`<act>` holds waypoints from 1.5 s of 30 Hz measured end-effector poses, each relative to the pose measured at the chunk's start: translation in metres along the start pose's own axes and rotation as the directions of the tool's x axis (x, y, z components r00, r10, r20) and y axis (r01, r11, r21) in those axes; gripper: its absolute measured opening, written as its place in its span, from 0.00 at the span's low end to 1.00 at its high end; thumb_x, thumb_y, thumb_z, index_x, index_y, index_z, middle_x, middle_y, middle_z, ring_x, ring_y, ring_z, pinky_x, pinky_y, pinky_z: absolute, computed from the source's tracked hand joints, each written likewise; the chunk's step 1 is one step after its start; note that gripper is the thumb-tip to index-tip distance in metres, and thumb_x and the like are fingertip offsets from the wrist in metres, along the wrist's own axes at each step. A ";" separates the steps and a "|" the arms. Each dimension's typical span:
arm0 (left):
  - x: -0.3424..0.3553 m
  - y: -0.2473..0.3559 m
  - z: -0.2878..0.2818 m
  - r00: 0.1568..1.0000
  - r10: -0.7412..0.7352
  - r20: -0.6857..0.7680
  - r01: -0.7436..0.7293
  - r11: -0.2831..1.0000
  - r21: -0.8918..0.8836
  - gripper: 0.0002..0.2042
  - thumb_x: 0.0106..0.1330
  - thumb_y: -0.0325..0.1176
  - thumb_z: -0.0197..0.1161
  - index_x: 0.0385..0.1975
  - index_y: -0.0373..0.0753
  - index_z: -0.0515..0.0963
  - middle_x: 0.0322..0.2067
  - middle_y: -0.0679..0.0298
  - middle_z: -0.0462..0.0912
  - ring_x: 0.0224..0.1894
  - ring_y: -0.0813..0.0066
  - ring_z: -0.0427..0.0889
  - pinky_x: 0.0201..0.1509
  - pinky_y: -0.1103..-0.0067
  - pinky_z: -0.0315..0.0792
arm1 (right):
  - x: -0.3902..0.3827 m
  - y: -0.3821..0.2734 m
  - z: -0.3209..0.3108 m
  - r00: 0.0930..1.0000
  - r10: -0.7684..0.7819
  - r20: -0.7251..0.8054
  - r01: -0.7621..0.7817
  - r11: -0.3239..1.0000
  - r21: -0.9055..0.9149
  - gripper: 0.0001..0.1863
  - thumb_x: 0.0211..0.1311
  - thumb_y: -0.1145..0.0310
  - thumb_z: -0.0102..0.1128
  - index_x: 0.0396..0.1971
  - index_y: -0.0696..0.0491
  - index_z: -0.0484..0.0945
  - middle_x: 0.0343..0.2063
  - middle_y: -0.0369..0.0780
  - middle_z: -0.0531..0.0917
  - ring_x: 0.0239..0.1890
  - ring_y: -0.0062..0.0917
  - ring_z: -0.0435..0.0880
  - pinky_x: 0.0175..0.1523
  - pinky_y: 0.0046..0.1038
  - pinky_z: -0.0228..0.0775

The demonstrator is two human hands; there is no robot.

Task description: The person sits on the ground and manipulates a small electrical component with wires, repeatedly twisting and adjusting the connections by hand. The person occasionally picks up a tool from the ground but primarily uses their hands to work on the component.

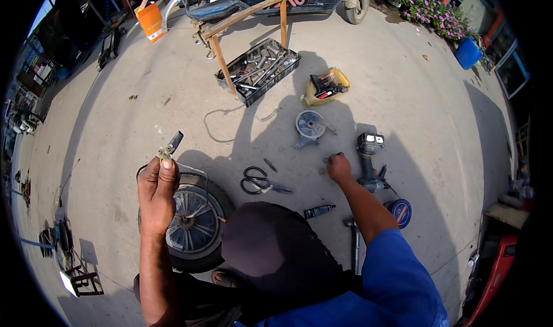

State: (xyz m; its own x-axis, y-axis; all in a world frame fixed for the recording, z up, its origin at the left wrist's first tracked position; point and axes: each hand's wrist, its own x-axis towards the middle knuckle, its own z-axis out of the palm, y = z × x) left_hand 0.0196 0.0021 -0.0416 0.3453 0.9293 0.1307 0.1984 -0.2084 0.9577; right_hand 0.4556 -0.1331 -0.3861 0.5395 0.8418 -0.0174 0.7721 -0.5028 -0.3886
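Observation:
My left hand (156, 196) is raised and closed, pinching a cable connector (171, 145) with pale ends and a dark sleeve between thumb and fingers. A light grey cable (201, 174) runs from near that hand to the hub of a tyred wheel (192, 229), which lies flat on the ground beneath it. My right hand (339, 167) reaches down to the ground with its fingers curled; what they hold, if anything, is hidden. Near it lie a round brake plate (310, 124) and a cordless impact wrench (368, 154). Black-handled scissors (257, 181) rest between my hands.
Around my knees lie a black tube (319, 211), a blue tape roll (400, 212) and a long-handled wrench (354, 246). Ahead stand a tool tray (249, 101) with a wooden handle, a cut yellow jug (311, 102) and a scooter (276, 7).

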 end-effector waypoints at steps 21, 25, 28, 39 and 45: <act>-0.005 0.013 0.005 0.998 0.052 0.027 -0.051 0.998 -0.033 0.20 0.76 0.45 0.52 0.23 0.39 0.68 0.17 0.74 0.64 0.20 0.87 0.58 0.23 0.84 0.53 | 0.016 -0.135 -0.169 0.923 -0.087 0.375 -0.348 0.231 0.909 0.11 0.64 0.72 0.50 0.41 0.61 0.76 0.36 0.43 0.84 0.31 0.22 0.81 0.35 0.25 0.77; -0.007 0.013 0.000 0.997 0.071 0.008 -0.071 0.997 -0.012 0.21 0.76 0.46 0.50 0.22 0.40 0.68 0.16 0.72 0.65 0.19 0.85 0.60 0.22 0.83 0.54 | 0.003 -0.193 -0.198 0.895 -0.274 0.351 -0.312 0.176 0.934 0.12 0.65 0.73 0.45 0.43 0.60 0.75 0.36 0.42 0.83 0.31 0.21 0.81 0.35 0.24 0.76; -0.010 0.011 0.001 0.999 0.032 0.019 -0.032 0.999 -0.032 0.20 0.76 0.46 0.51 0.24 0.38 0.70 0.17 0.75 0.63 0.21 0.87 0.58 0.24 0.83 0.54 | -0.014 -0.238 -0.220 0.865 -0.353 0.356 -0.312 0.176 0.934 0.13 0.65 0.75 0.41 0.44 0.59 0.75 0.34 0.41 0.83 0.28 0.20 0.80 0.33 0.24 0.75; -0.015 0.023 -0.006 0.995 0.086 0.056 -0.082 0.995 -0.060 0.21 0.76 0.44 0.52 0.24 0.35 0.69 0.18 0.72 0.65 0.24 0.84 0.60 0.27 0.80 0.60 | -0.060 -0.356 -0.267 0.784 -0.571 0.243 -0.297 -0.002 0.955 0.13 0.71 0.64 0.49 0.43 0.60 0.75 0.32 0.39 0.81 0.26 0.20 0.80 0.27 0.25 0.75; -0.017 0.025 -0.008 0.995 0.089 0.036 -0.085 0.993 -0.085 0.20 0.76 0.44 0.52 0.25 0.35 0.70 0.18 0.72 0.67 0.23 0.84 0.62 0.27 0.82 0.60 | -0.067 -0.382 -0.278 0.813 -0.563 0.152 -0.080 0.150 0.985 0.14 0.72 0.66 0.49 0.45 0.61 0.74 0.34 0.39 0.79 0.28 0.20 0.79 0.29 0.25 0.75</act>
State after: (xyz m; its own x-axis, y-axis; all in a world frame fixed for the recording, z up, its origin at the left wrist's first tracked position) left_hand 0.0116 -0.0168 -0.0182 0.3940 0.8958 0.2058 0.0898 -0.2603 0.9613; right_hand 0.2179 -0.0522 0.0197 -0.0470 0.9968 0.0648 -0.2585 0.0505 -0.9647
